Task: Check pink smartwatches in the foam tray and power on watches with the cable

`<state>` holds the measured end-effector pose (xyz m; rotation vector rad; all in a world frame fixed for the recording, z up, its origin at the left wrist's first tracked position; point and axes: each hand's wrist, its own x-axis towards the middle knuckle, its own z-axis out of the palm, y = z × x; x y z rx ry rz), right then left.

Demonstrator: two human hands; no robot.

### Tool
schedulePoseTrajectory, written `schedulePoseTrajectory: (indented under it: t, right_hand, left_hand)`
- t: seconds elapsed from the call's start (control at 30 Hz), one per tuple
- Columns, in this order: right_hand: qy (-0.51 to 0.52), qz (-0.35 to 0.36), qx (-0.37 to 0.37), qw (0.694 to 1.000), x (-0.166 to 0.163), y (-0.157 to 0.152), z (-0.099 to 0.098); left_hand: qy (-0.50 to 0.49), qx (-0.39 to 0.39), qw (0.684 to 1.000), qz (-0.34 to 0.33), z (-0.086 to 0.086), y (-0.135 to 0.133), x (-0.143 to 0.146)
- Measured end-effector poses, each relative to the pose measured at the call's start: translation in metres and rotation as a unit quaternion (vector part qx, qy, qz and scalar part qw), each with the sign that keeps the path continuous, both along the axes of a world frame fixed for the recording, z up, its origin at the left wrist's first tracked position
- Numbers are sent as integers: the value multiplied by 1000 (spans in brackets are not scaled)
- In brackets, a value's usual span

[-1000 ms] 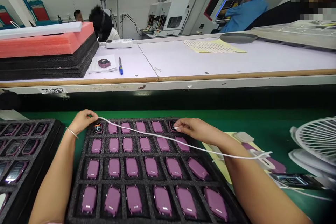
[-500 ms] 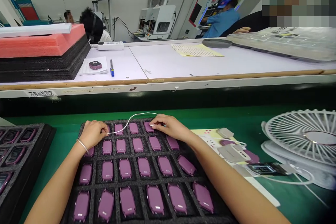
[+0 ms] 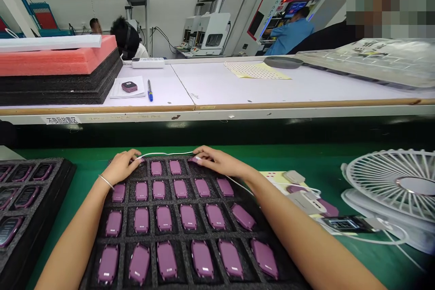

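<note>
Near the far-left corner of a black foam tray [image 3: 151, 231], my left hand [image 3: 123, 166] pinches one end of a thin white cable [image 3: 166, 153]. The cable stretches almost straight along the tray's far edge to my right hand [image 3: 217, 161], whose closed fingers hold it above a far-row pocket. Past my right wrist, more cable trails off. Purple watch cases [image 3: 188, 216] lie in rows in the tray pockets, their plain sides up. My fingers partly cover the cases under both hands.
At left, another foam tray [image 3: 44, 208] holds dark-screened watches. A white fan [image 3: 401, 186] stands at right, beside a small black device [image 3: 346, 224], cables and a grey-white block [image 3: 306, 201]. A raised white shelf [image 3: 217, 88] carries foam sheets [image 3: 57, 61] and a pen [image 3: 150, 90]. Other people sit beyond.
The cable, arched upward before, is now pulled nearly flat between my hands. My left hand has moved slightly away from me, toward the tray's far edge. The whole view has shifted slightly.
</note>
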<state>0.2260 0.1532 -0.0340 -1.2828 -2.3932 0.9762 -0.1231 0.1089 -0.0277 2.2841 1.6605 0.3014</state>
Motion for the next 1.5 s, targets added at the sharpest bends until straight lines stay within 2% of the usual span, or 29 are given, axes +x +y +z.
schedulePoseTrajectory:
  t: [0.07, 0.17, 0.33, 0.67, 0.93, 1.07, 1.2, 1.27, 1.37, 1.5]
  right_hand:
    - [28, 6, -48, 998, 3, 5, 2]
    - [-19, 38, -62, 997, -3, 13, 4]
    - [-69, 16, -40, 997, -17, 21, 6]
    - [-128, 8, -11, 992, -21, 6, 12]
    - [-119, 12, -10, 993, -20, 8, 11]
    - [-103, -18, 8, 994, -20, 8, 9]
    - [-81, -81, 67, 991, -29, 6, 8]
    - [-44, -54, 98, 993, -38, 2, 6]
    - [9, 38, 132, 990, -52, -5, -2]
    - [-40, 94, 143, 984, -63, -12, -10]
  left_hand:
    - [-25, -15, 1000, -8, -3, 4, -4]
    - [-22, -28, 999, -15, -6, 5, -6]
    - [-10, -41, 999, -5, -7, 4, -4]
    - [0, -69, 998, 3, -14, 7, -5]
    - [8, -73, 997, 21, -16, 7, -2]
    - [15, -74, 997, 20, -15, 7, 0]
    - [20, -69, 997, 24, -16, 7, 0]
    - [20, -68, 997, 26, -17, 7, 1]
    - [17, -69, 997, 28, -16, 6, 2]
    - [15, -72, 997, 34, -15, 4, 3]
